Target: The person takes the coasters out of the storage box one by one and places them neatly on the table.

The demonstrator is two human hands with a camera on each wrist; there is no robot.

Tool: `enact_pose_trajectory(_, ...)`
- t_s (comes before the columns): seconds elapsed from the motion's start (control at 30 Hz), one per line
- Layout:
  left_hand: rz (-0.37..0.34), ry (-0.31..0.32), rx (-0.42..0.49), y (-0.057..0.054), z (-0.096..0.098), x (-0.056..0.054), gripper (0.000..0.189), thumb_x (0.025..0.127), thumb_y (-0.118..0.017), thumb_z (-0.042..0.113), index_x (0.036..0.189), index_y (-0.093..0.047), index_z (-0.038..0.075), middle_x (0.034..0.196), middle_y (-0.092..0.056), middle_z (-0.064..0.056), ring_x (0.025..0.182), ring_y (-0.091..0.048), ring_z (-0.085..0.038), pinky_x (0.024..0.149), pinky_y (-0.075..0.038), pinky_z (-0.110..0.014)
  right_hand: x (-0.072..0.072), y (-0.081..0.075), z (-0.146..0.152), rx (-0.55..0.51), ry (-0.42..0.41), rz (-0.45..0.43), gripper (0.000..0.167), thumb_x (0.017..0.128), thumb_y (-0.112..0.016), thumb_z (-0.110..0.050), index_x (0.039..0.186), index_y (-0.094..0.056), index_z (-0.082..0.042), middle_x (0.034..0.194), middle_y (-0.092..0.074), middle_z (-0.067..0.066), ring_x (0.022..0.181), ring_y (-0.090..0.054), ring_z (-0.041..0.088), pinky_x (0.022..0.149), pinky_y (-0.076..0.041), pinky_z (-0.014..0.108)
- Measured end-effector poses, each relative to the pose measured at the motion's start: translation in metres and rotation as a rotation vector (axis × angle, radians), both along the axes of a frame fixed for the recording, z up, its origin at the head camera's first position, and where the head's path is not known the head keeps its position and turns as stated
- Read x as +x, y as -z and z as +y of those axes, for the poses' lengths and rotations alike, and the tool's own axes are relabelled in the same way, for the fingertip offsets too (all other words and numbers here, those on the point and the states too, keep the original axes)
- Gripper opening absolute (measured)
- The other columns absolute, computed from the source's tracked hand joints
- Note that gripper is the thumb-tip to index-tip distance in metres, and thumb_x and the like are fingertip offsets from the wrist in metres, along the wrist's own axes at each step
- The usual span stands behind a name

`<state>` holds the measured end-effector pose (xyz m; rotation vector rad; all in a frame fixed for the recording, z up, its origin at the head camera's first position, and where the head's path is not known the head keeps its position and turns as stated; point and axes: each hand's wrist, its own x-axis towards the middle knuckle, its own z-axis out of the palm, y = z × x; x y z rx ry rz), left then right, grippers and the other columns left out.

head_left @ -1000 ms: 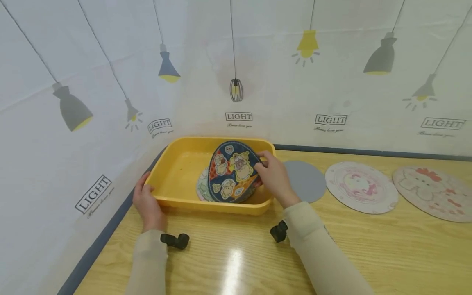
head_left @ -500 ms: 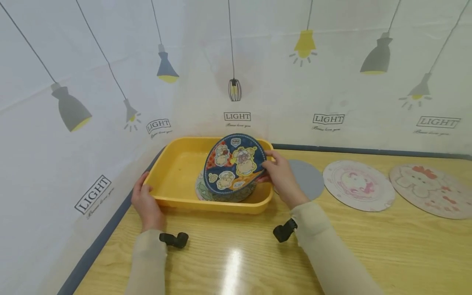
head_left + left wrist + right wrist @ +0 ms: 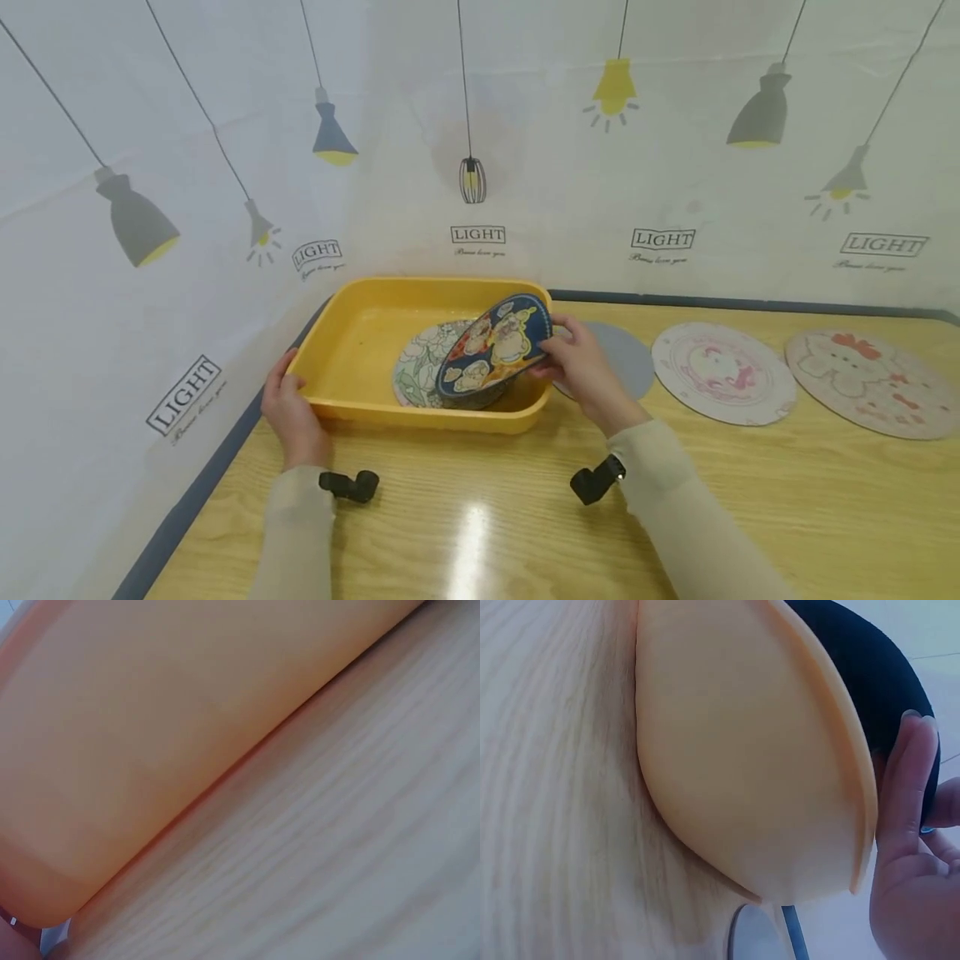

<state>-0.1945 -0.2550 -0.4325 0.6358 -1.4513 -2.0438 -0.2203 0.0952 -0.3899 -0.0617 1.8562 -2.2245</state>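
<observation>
My right hand (image 3: 581,360) pinches the right edge of a round mouse pad (image 3: 491,354), navy with cartoon animals and a stitched rim. The pad is tilted steeply over the right part of a yellow plastic tub (image 3: 345,350). In the right wrist view its black underside (image 3: 870,667) shows behind the tub's wall, thumb and fingers at its edge. Beneath it in the tub lies another round pad (image 3: 420,358) with a pale green floral print, partly covered. My left hand (image 3: 296,421) holds the tub's left end, thumb at the rim; the left wrist view shows mostly the tub's outer wall (image 3: 172,712).
On the wooden table (image 3: 420,517), right of the tub, lie a plain grey round pad (image 3: 626,358), a white one with a pink print (image 3: 723,375) and a pink one with a bunny (image 3: 870,383). A lamp-printed sheet (image 3: 555,192) rises behind.
The navy pad rose a little, then tipped steeper as my right hand shifted right, uncovering more of the floral pad below. My left hand stays on the tub.
</observation>
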Motion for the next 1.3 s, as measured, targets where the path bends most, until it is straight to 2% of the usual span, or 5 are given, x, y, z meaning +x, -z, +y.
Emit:
enact_pose_trajectory(0.27, -0.007, -0.016, 0.010, -0.003, 0.003, -0.002, 0.044, 0.083, -0.034, 0.005, 0.115, -0.061, 0.019, 0.125, -0.047, 0.002, 0.109, -0.046, -0.020, 0.092, -0.033, -0.034, 0.021, -0.004, 0.025, -0.062, 0.010, -0.041, 0.037, 0.090, -0.043, -0.006, 0.127, -0.039, -0.009, 0.086, -0.063, 0.011, 0.062, -0.061, 0.016, 0.060, -0.050, 0.026)
enact_pose_trajectory(0.63, -0.014, -0.043, 0.070, -0.007, -0.009, 0.005, 0.045, 0.082, -0.033, 0.004, 0.113, -0.062, 0.019, 0.125, -0.047, 0.003, 0.109, -0.046, -0.019, 0.092, -0.033, -0.033, 0.047, 0.015, 0.029, -0.171, 0.057, -0.144, 0.036, 0.090, -0.044, -0.005, 0.125, -0.035, -0.007, 0.090, -0.058, 0.012, 0.060, -0.060, 0.015, 0.057, -0.050, 0.024)
enact_pose_trajectory(0.9, 0.021, -0.038, 0.109, -0.014, -0.016, 0.007, 0.044, 0.083, -0.033, 0.003, 0.113, -0.062, 0.017, 0.126, -0.046, 0.002, 0.111, -0.045, -0.018, 0.092, -0.033, -0.030, 0.048, 0.019, 0.031, -0.111, -0.016, -0.109, 0.038, 0.091, -0.047, -0.014, 0.127, -0.038, -0.007, 0.093, -0.063, 0.010, 0.070, -0.063, 0.019, 0.063, -0.051, 0.033)
enact_pose_trajectory(1.2, -0.003, 0.001, 0.088, 0.002, 0.001, -0.001, 0.043, 0.084, -0.034, 0.006, 0.116, -0.060, 0.020, 0.127, -0.045, 0.002, 0.112, -0.044, -0.017, 0.095, -0.032, -0.032, 0.053, 0.020, 0.049, 0.034, -0.067, -0.088, 0.051, 0.088, -0.053, -0.026, 0.129, -0.031, -0.005, 0.098, -0.063, 0.013, 0.083, -0.063, 0.029, 0.073, -0.048, 0.044)
enact_pose_trajectory(1.3, -0.001, 0.004, 0.068, -0.002, 0.000, -0.003, 0.043, 0.084, -0.035, 0.006, 0.116, -0.060, 0.020, 0.127, -0.046, 0.002, 0.112, -0.044, -0.018, 0.094, -0.033, -0.031, 0.055, 0.016, 0.047, 0.037, -0.085, -0.093, 0.046, 0.090, -0.051, -0.022, 0.128, -0.031, -0.005, 0.096, -0.064, 0.014, 0.079, -0.064, 0.028, 0.070, -0.050, 0.041)
